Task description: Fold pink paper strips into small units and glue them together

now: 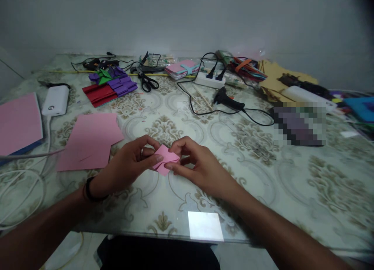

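Well inside table edge (163, 235) — folded paper (165, 154)

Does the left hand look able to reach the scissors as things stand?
Probably yes, with a stretch: nothing bulky stands between the left hand and the scissors, though that hand is busy pinching folded paper.
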Tool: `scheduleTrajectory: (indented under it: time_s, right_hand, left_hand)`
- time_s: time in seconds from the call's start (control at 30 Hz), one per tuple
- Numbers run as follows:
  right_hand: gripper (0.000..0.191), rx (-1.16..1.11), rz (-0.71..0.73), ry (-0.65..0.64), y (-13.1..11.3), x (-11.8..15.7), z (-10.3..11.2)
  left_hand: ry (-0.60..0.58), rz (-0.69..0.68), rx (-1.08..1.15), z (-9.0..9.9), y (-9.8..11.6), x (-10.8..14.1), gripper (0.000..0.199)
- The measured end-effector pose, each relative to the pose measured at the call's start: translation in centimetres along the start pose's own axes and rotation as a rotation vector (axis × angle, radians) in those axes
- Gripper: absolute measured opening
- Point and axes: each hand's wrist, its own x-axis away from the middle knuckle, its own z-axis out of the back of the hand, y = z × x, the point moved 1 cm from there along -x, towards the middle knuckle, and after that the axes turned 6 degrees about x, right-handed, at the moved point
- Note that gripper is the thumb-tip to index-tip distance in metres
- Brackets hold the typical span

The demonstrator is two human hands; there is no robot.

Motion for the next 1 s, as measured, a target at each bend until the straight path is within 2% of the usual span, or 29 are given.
scheduleTrajectory:
  time_s: [0.17, 0.37, 0.53, 0.67, 0.83, 1.0]
  right_hand:
    - [0.029, -0.079, -0.059, -0.002, 0.02, -0.08, -0.23]
    - [0.031, -0.106, -0.096, 0.030, 0.03, -0.03, -0.41]
    - [0.031, -0.233, -0.169, 0.012, 0.30, -0.19, -0.15]
    - [0.034, -0.249, -0.204, 0.004, 0.42, -0.26, 0.16]
    - [0.037, -0.185, -0.230, -0.001, 0.28, -0.32, 0.18]
    - [0.041, -0.180, -0.222, -0.024, -0.12, -0.29, 0.32]
  left_hand:
    - [-0.008, 0.006, 0.018, -0.16, -0.09, -0.09, 0.025]
    - [-0.073, 0.018, 0.142, -0.10, -0.39, -0.07, 0.028]
    - [0.034, -0.002, 0.093, 0.01, -0.26, 0.01, 0.029]
    - [0.051, -0.013, 0.087, -0.19, -0.28, -0.06, 0.032]
    - [0.064, -0.065, -0.078, -0.11, -0.88, 0.00, 0.038]
    - [0.089, -0.114, -0.302, 0.07, -0.76, 0.17, 0.023]
